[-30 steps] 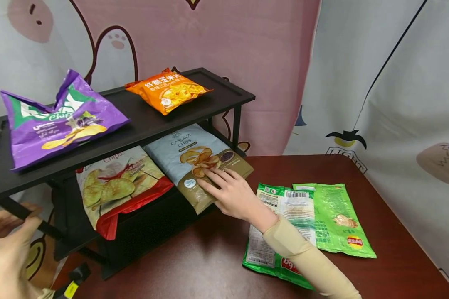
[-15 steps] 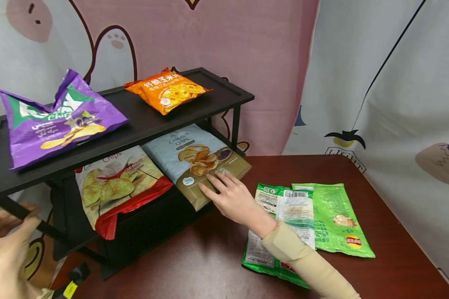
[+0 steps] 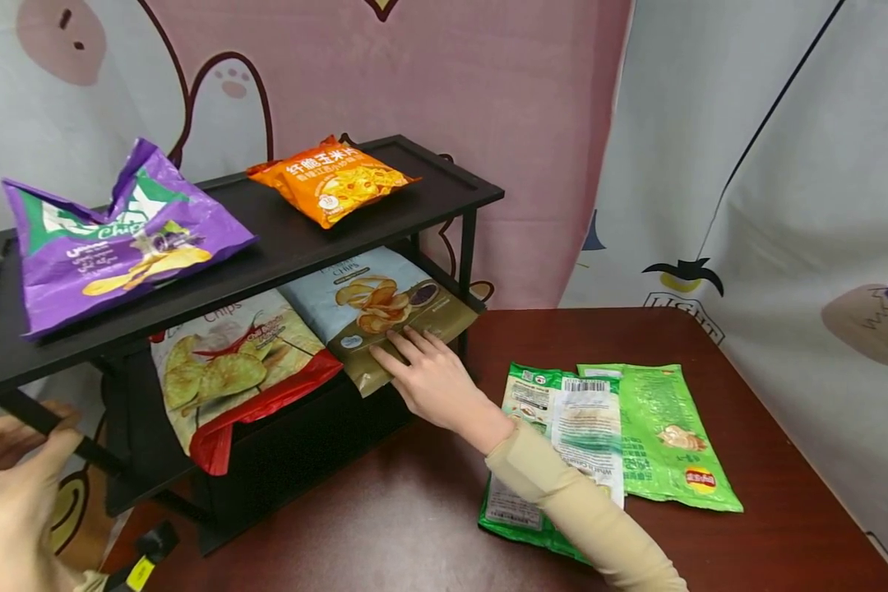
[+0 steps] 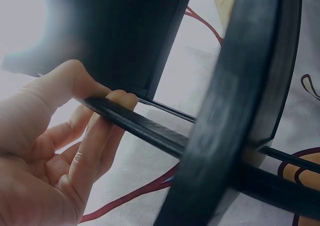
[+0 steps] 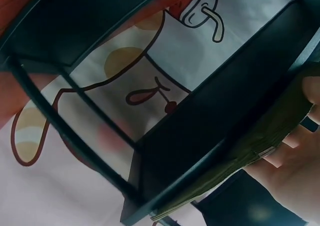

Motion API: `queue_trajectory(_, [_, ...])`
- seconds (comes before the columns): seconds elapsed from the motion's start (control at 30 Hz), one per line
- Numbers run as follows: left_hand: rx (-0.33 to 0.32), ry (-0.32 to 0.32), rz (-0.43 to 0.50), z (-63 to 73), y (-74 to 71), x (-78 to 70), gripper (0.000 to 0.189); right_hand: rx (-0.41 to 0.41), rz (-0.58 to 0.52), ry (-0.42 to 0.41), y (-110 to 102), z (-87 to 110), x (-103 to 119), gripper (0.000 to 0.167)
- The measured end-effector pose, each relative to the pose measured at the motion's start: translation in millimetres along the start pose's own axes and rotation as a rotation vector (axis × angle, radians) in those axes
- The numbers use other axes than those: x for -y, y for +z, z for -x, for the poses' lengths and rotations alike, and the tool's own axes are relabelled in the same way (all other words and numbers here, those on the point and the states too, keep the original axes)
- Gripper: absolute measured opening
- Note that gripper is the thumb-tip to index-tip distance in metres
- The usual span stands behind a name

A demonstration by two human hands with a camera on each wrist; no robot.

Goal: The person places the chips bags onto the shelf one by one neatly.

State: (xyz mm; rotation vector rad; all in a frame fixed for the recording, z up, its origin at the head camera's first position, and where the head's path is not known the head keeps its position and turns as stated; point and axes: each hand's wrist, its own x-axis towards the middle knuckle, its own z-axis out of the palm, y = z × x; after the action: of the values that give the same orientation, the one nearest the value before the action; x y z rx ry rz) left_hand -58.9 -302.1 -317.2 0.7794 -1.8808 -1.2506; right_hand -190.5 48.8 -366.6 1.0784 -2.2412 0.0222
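Observation:
In the head view my right hand (image 3: pixel 435 380) holds the lower edge of a blue-and-gold cassava chips bag (image 3: pixel 355 275), fingers on top. The right wrist view shows the thumb against the underside of this bag (image 5: pixel 250 141). The bag's far end lies under the top board of a black two-tier shelf (image 3: pixel 444 185). To its left a red-and-cream chips bag (image 3: pixel 222 374) sits on the lower tier, its red end overhanging the front. At the far left my left hand (image 3: pixel 15 485) grips the shelf's black bar (image 4: pixel 145 131) between thumb and fingers.
On the top board lie a purple chips bag (image 3: pixel 118 247) and a small orange snack bag (image 3: pixel 333 181). Two green snack bags, one back side up (image 3: pixel 585 419) and one lighter green (image 3: pixel 677 436), overlap on the brown table (image 3: pixel 777 493). Printed cloth (image 3: pixel 511 99) hangs behind.
My right hand has moved left and away from me, sliding the cassava chips bag deeper under the top board. My left hand stays on the bar.

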Motion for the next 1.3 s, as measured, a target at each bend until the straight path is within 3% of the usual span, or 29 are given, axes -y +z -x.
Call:
queue_trajectory(0.17, [0.009, -0.029, -0.004, 0.5, 0.3, -1.2, 0.041, 0.051, 0.000, 0.013, 4.0, -7.2, 2.8, 0.044])
queue_trajectory(0.37, [0.009, -0.054, -0.019, -0.2, 0.5, -2.3, 0.040, 0.055, -0.009, 0.020, 9.6, -7.8, 1.3, 0.046])
queue_trajectory(0.6, [0.010, -0.021, 0.008, 0.4, 1.6, -3.2, 0.042, 0.049, -0.036, 0.036, 12.6, -1.0, 1.2, 0.049])
queue_trajectory(0.7, [0.016, -0.036, 0.032, 0.7, 1.6, -4.0, 0.041, 0.034, -0.038, 0.047, 13.0, 2.9, 1.5, 0.049])
queue_trajectory(1.17, [-0.012, 0.078, 0.050, -1.2, 1.3, 0.4, 0.047, -0.028, -0.017, 0.053, 5.7, 31.0, -8.2, 0.051])
queue_trajectory(1.3, [-0.008, 0.053, 0.043, -2.3, 1.2, 0.5, 0.046, -0.044, -0.011, 0.047, 2.2, 41.3, -10.4, 0.051])
